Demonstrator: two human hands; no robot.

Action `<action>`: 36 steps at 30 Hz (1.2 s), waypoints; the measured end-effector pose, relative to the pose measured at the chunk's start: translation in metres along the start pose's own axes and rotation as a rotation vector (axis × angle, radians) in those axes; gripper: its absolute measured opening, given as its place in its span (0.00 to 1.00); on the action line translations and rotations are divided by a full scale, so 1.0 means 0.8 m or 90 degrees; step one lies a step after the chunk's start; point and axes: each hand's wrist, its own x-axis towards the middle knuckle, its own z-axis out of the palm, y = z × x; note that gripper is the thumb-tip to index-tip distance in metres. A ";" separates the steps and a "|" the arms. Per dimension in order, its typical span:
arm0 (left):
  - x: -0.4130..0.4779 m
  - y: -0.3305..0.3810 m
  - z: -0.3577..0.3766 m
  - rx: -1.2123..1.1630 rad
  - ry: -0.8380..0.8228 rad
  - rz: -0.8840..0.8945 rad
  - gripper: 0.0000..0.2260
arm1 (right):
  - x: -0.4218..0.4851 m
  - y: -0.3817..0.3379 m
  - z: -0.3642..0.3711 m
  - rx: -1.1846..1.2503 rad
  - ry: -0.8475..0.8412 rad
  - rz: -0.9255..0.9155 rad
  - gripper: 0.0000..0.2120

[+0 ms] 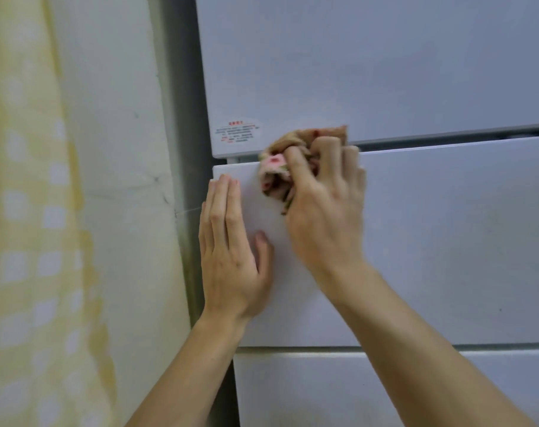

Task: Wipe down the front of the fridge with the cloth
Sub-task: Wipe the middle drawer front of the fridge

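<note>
The white fridge front (431, 229) fills the right of the head view, split by horizontal gaps into an upper door, a middle drawer and a lower drawer. A bunched cloth (285, 160) with a beige and pink flower print is held by my right hand (326, 208), which presses it against the top left corner of the middle drawer, at the gap under the upper door. My left hand (231, 251) lies flat with straight fingers on the drawer's left edge, just left of the cloth.
A small sticker (238, 132) with red and grey print sits at the upper door's lower left corner. A pale wall (120, 167) stands left of the fridge, and a yellow checked curtain (31, 241) hangs at the far left.
</note>
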 end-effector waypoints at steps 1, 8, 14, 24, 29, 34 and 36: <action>-0.002 -0.005 -0.001 -0.006 -0.002 -0.008 0.30 | 0.002 -0.019 0.008 0.003 -0.006 -0.022 0.15; -0.003 -0.011 0.000 0.009 -0.023 -0.026 0.35 | 0.004 -0.066 0.029 0.047 -0.038 -0.098 0.14; -0.002 -0.001 0.004 -0.014 -0.032 0.031 0.31 | 0.012 0.001 0.009 0.049 0.016 -0.078 0.12; 0.007 0.054 0.032 -0.001 -0.086 0.096 0.29 | 0.006 0.140 -0.050 0.017 0.089 -0.032 0.17; 0.006 0.070 0.042 -0.006 -0.060 0.060 0.28 | -0.021 0.179 -0.070 0.003 0.117 0.082 0.18; -0.002 0.091 0.054 -0.017 -0.047 0.084 0.28 | -0.126 0.176 -0.072 0.033 0.060 -0.040 0.16; -0.005 0.100 0.059 -0.034 -0.060 0.115 0.29 | -0.161 0.188 -0.076 0.029 0.033 -0.105 0.14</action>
